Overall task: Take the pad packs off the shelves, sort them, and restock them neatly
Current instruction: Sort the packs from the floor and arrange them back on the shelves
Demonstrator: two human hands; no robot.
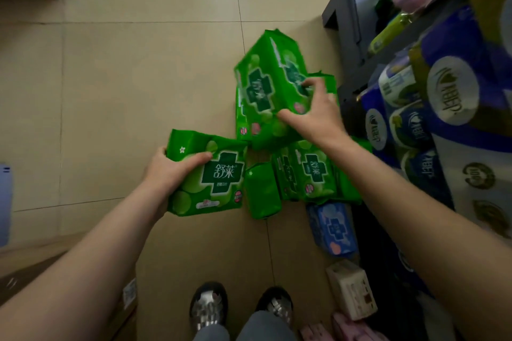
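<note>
Floor [124,91]: pale tiles; the green packs lie in a bunch on it, near the shelf
Shelf [357,22]: dark, on the right; big blue packs [432,97] sit beside it
Green packs on floor [307,171]: many, side by side, between the two arms
Top green packs [266,86]: tilted up above the bunch; the right hand [318,108] grips them, thumb in front
Single green pack [210,174]: the left hand [169,171] holds its left end, thumb on top
Blue pack [332,227]: lies on the floor, just below the green ones
Shoes [209,304]: at the bottom
</note>
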